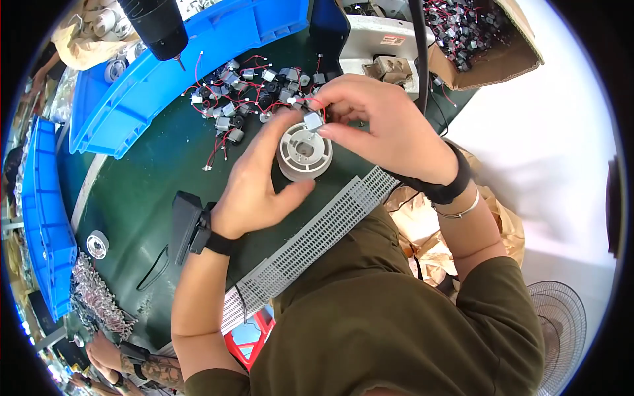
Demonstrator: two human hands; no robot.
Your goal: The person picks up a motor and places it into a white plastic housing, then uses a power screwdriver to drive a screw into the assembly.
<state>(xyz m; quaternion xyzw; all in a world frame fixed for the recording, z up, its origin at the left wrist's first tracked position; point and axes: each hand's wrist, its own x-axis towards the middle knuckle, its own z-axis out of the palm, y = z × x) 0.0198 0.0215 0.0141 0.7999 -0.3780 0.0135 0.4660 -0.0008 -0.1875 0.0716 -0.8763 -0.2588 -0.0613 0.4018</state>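
Observation:
A white, round plastic housing [302, 173] stands on the green tabletop with its ribbed, open face up. My left hand [249, 181] curves around its left side, thumb at the near edge and fingers at the far edge. Just over the housing's far rim, my right hand [393, 129] pinches a small silver motor [313, 121] with red wires between thumb and fingers. Whether the motor touches the rim, I cannot tell. Beyond my hands lies a loose heap of similar small motors [228, 109] with thin red and dark leads.
A black power screwdriver [162, 33] hangs at the upper left, over a blue bin [132, 105]. A cardboard box [485, 76] of motors and a grey metal fixture [370, 43] stand at the far right. Perforated grey trim [304, 244] edges the table. Another person's hand [102, 353] shows lower left.

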